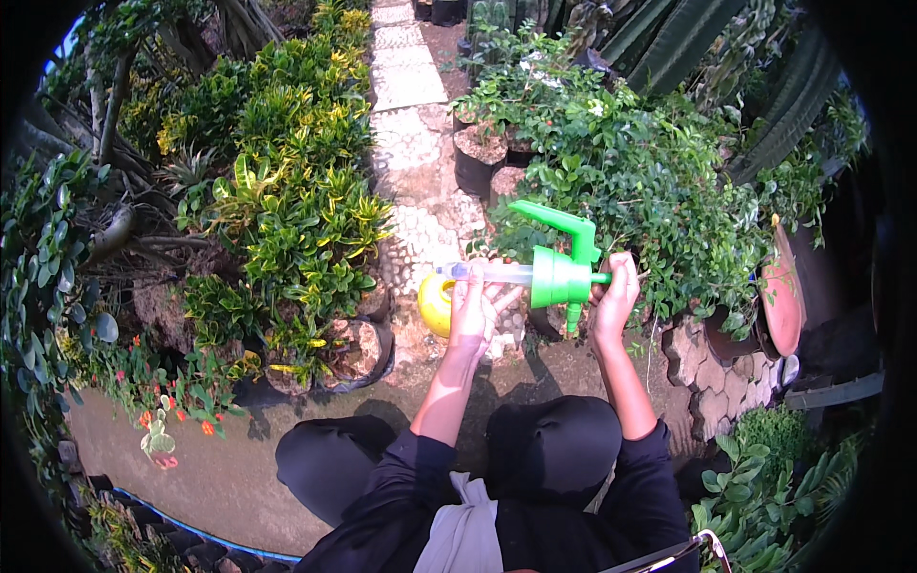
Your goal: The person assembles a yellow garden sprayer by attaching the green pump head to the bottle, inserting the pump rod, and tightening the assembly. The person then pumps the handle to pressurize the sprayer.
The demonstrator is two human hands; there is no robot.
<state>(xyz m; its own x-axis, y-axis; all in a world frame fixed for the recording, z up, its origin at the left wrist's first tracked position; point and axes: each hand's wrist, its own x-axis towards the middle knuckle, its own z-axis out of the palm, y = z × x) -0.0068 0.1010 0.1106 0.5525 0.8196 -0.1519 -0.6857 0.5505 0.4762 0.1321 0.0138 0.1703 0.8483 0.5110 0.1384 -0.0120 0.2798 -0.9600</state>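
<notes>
Green plastic forms the sprayer head (561, 275), which we see in the head view held crosswise beyond the knees (554, 444), between our 2 hands. Our left hand (472, 310) pinches the translucent tube (511, 274) near its left end, and our right hand (617, 291) is curled round the outer end of the green rod (601, 278) on the opposite side. We judge the work to be partway along: the sprayer head is off the yellow container (433, 306), its tube is bare, and these 2 parts are not joined. We find the container just beside the left hand, partly hidden by it, over the paved path (411, 229); whether tube and container touch, we cannot tell. What remains undone, as far as we can see, is the join, since the wide collar of the sprayer head stands apart from the container. What the container holds, if anything, we cannot make out
</notes>
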